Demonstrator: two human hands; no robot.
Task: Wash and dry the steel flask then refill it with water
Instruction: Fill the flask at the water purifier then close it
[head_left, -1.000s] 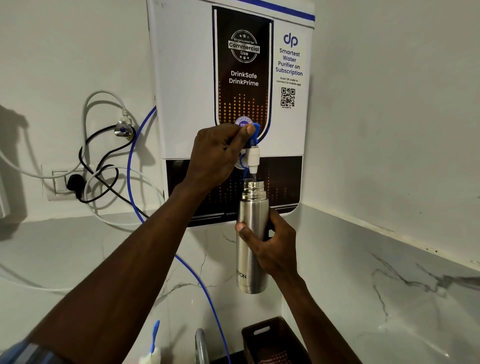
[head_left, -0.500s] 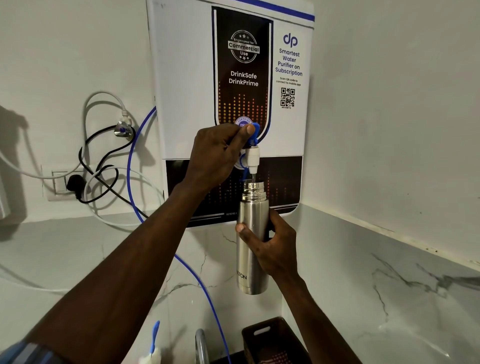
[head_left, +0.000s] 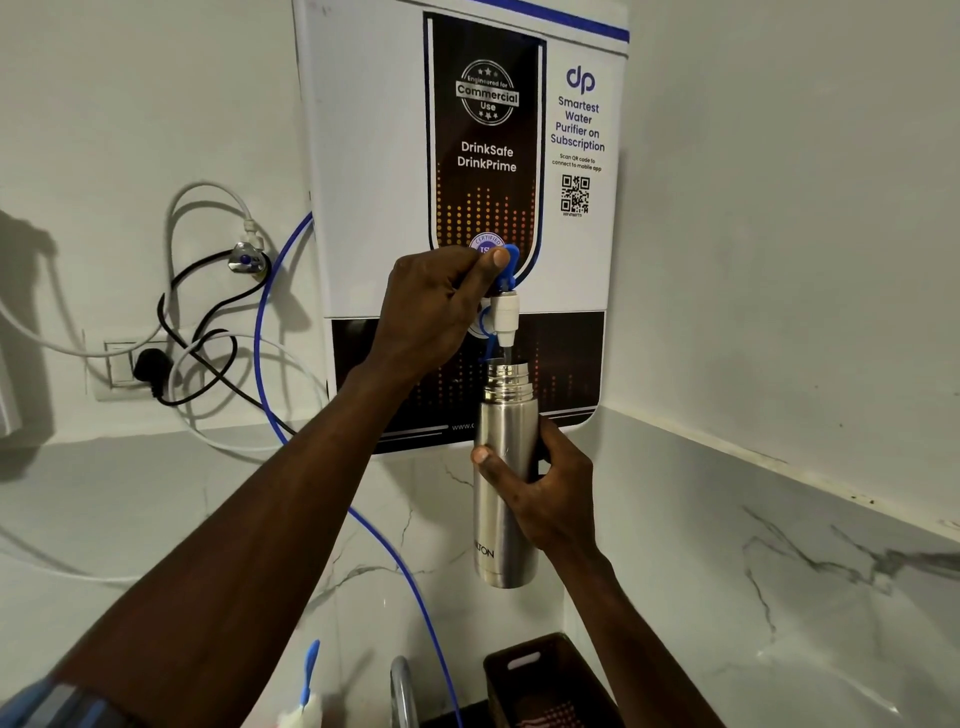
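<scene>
Two hands work at the wall-mounted water purifier (head_left: 462, 156). Left hand (head_left: 431, 312) sits at 12 o'clock from frame centre, its fingers curled around the blue tap lever (head_left: 506, 267), thumb tip pressed on the lever's upper part. Below the lever, the white spout (head_left: 505, 317) points down. Steel flask (head_left: 504, 478) stands upright, uncapped, its threaded mouth directly under the spout and just beneath it; a thin stream of water runs between them. Right hand (head_left: 545, 493) grips the flask at mid-body, thumb across the front, fingers wrapped behind. Flask base hangs clear of the marble counter (head_left: 779, 571). At 6 o'clock lies a dark basket (head_left: 545, 680). At 9 o'clock, a black plug (head_left: 150, 364) sits in the wall socket (head_left: 117, 369). Blue tubing (head_left: 270, 312) runs from the purifier's left side down toward 6 o'clock.
</scene>
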